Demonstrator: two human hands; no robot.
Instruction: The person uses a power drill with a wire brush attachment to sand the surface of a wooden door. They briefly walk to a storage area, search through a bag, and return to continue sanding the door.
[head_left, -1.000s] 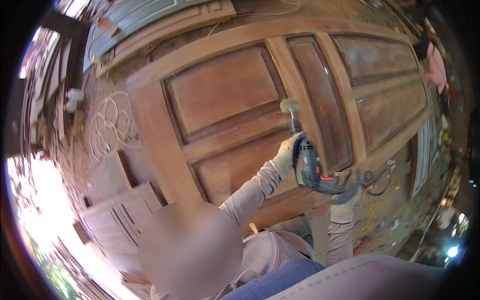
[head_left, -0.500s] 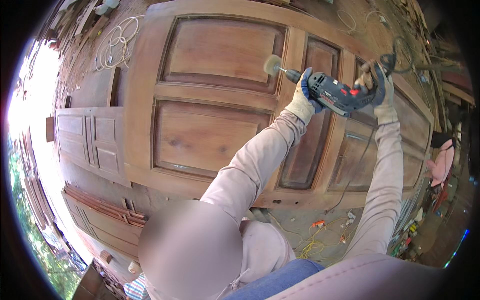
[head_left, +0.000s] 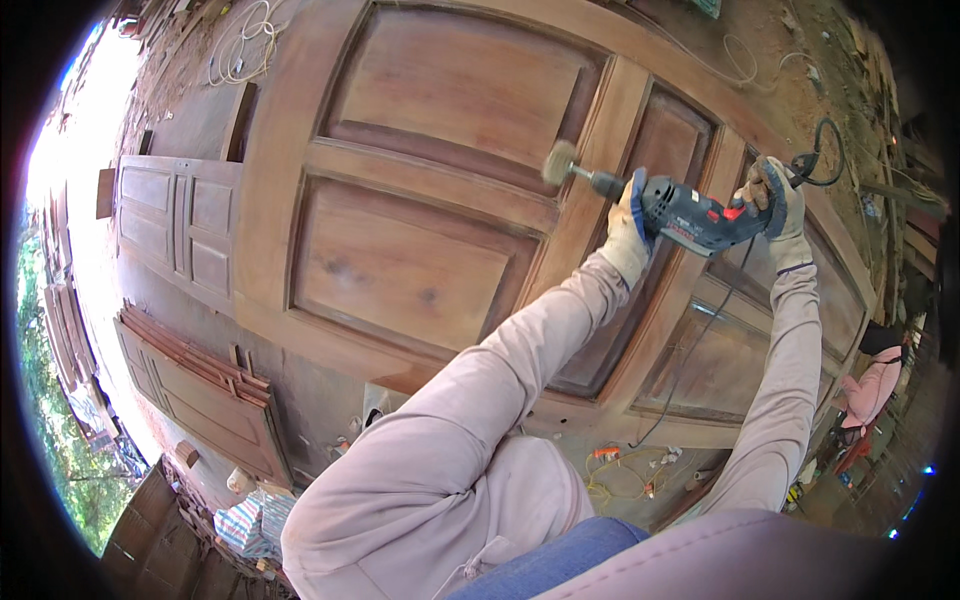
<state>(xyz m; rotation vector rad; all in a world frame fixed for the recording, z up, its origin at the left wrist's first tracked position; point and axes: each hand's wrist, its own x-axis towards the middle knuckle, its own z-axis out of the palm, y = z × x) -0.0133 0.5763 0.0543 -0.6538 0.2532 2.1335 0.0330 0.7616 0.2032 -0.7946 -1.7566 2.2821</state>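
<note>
A dark power drill (head_left: 690, 216) with red switches is held in both gloved hands above a large brown panelled wooden door (head_left: 275, 160). My left hand (head_left: 627, 230) wraps round the drill's front, just behind the chuck. My right hand (head_left: 780, 212) grips the rear handle, its fingers curled near the red trigger. From the chuck, a thin shaft carries a round pale brush wheel (head_left: 560, 163). The wheel is at the moulding beside the door's upper left panel (head_left: 460, 85); whether it touches the wood I cannot tell. A black cord (head_left: 683, 365) hangs from the drill across the door.
Smaller panelled doors (head_left: 150, 220) lie to the left, with a stack of door pieces (head_left: 200, 400) nearer me. A coiled pale hose (head_left: 243, 45) rests on the ground at the far left. Near my side of the door are yellow cables (head_left: 610, 488) and an orange connector (head_left: 606, 454).
The drill and both hands have shifted slightly right and nearer in the picture. The whole view has turned a little. Both hands keep their hold on the drill.
</note>
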